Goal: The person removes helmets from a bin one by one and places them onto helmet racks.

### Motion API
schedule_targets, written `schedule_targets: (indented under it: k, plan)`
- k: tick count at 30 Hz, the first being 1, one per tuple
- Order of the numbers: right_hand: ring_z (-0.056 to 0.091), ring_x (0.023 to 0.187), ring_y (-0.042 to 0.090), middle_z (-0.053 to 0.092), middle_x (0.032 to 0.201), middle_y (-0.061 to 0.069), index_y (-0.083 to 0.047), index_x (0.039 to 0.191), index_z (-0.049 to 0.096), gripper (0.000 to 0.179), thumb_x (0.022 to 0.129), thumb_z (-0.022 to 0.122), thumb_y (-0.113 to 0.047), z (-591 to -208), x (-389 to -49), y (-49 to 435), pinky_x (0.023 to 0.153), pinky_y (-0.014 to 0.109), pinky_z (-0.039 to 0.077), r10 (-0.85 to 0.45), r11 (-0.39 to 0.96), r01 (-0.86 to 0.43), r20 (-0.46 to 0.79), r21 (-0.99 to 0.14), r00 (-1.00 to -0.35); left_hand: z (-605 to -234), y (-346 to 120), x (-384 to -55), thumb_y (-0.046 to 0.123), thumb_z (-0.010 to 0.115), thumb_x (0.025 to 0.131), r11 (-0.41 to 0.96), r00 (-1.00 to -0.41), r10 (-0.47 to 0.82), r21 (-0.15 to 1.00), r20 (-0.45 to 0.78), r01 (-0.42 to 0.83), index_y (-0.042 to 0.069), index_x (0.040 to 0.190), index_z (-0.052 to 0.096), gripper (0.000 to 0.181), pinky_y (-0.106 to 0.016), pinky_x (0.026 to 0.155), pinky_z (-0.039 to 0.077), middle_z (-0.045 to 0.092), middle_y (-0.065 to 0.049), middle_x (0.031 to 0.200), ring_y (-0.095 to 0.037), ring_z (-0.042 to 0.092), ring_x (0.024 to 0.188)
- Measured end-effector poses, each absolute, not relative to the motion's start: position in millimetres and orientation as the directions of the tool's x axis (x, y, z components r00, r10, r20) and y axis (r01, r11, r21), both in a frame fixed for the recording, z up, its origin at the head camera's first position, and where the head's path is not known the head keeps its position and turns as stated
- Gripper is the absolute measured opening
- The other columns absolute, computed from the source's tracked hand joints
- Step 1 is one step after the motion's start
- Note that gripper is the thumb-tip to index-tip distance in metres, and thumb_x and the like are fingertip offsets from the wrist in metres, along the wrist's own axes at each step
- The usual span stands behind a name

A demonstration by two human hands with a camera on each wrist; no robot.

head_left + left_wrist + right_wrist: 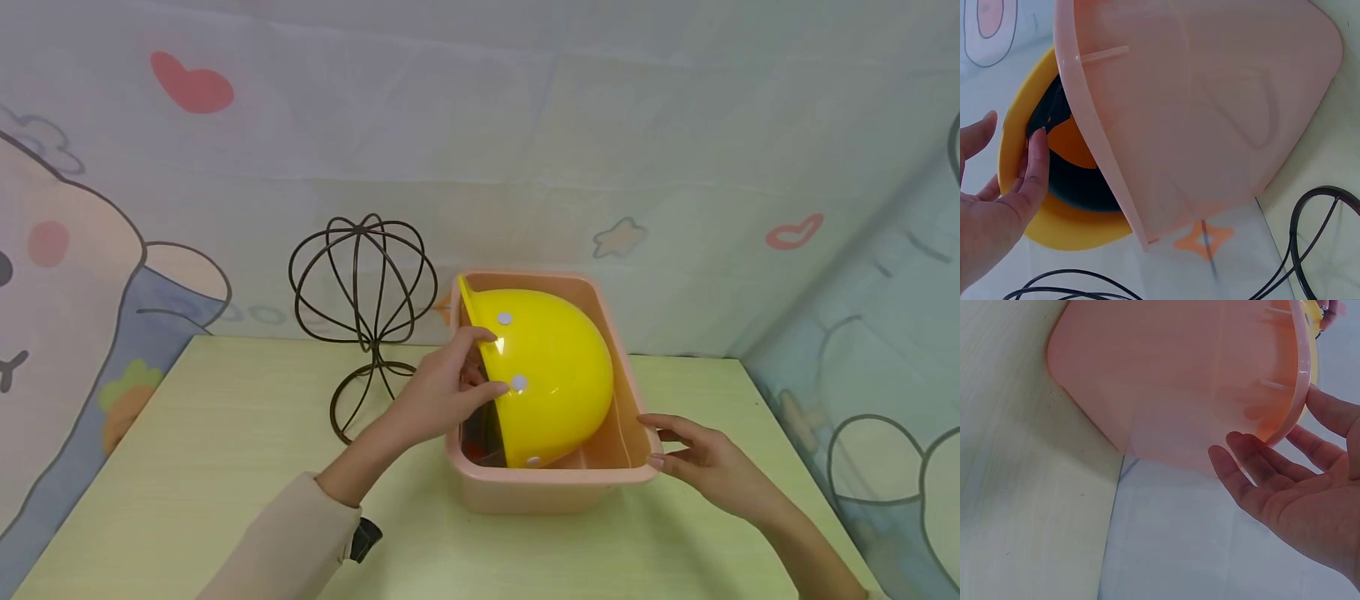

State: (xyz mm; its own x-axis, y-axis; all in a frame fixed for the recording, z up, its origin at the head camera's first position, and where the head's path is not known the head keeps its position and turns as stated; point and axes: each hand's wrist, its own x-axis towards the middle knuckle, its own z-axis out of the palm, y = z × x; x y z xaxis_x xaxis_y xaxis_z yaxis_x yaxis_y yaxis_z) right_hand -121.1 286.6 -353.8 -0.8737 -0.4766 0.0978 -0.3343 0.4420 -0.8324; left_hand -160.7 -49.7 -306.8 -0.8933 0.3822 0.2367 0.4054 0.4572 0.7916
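Observation:
A yellow helmet (555, 375) with white rivets lies tilted on its side in a pink plastic bin (555, 476), its opening facing left. My left hand (446, 383) holds the helmet's brim, with thumb and index finger over the shell and other fingers at the inside. In the left wrist view, the dark lining with an orange patch (1072, 142) shows beside the fingers of that hand (1004, 200). My right hand (708, 467) holds the bin's right rim near the front corner between thumb and fingers. Its fingers spread below the rim (1300, 381) in the right wrist view.
A dark wire stand (367, 292) with a round cage top and ring base stands left of the bin, close to my left forearm. Both rest on a pale wooden table (247, 442). A printed cloth (465, 125) hangs behind the table's back edge.

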Motion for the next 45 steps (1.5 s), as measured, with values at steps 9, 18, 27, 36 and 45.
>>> schedule_targets:
  k: [9,18,27,36,45]
  plan:
    - [0.061,0.094,0.018,0.047,0.123,0.029,0.009,0.127,0.044,0.043,0.088,0.059,-0.006,-353.7,-119.8,285.3,0.074,0.026,0.054,-0.462,0.451,-0.324,0.092,-0.832,-0.882,-307.0,-41.1,-165.1,0.013,0.074,0.077,0.45,-0.917,0.331,0.816,0.224,0.362,0.006,0.117,0.042,0.052,-0.022,0.059,0.051,0.053,-0.005,0.079,-0.015,0.053,0.067]
    - [0.06,0.095,0.016,0.048,0.123,0.028,0.009,0.128,0.044,0.044,0.089,0.058,-0.005,-353.8,-121.6,285.5,0.073,0.024,0.054,-0.47,0.455,-0.328,0.09,-0.828,-0.878,-307.0,-42.5,-160.6,0.005,0.071,0.078,0.419,-0.922,0.31,0.837,0.233,0.352,0.005,0.118,0.042,0.049,-0.024,0.06,0.053,0.054,-0.006,0.083,-0.016,0.056,0.071]
    - [0.06,0.095,0.013,0.048,0.123,0.029,0.01,0.127,0.043,0.043,0.088,0.058,-0.001,-354.7,-122.9,283.0,0.072,0.024,0.054,-0.49,0.434,-0.357,0.116,-0.827,-0.864,-315.4,-49.6,-155.9,0.003,0.072,0.077,0.317,-0.956,0.214,0.912,0.2,0.261,0.008,0.131,0.025,0.071,-0.027,0.064,0.055,0.059,-0.011,0.086,-0.018,0.06,0.073]
    - [0.06,0.094,0.014,0.048,0.122,0.029,0.01,0.127,0.044,0.043,0.088,0.058,-0.003,-352.3,-122.9,280.0,0.072,0.023,0.054,-0.485,0.45,-0.347,0.101,-0.823,-0.868,-314.2,-49.0,-152.3,0.003,0.071,0.078,0.261,-0.982,0.147,0.953,0.12,0.155,0.002,0.127,0.029,0.065,-0.029,0.062,0.056,0.06,-0.015,0.091,-0.022,0.063,0.077]
    - [0.06,0.094,0.013,0.047,0.123,0.029,0.009,0.128,0.043,0.044,0.088,0.058,-0.003,-353.5,-122.5,280.8,0.072,0.024,0.054,-0.486,0.442,-0.342,0.099,-0.829,-0.868,-313.8,-47.7,-154.0,0.001,0.068,0.081,0.207,-0.982,0.188,0.976,0.033,0.072,0.005,0.126,0.029,0.06,-0.031,0.057,0.056,0.058,-0.017,0.089,-0.022,0.065,0.071]
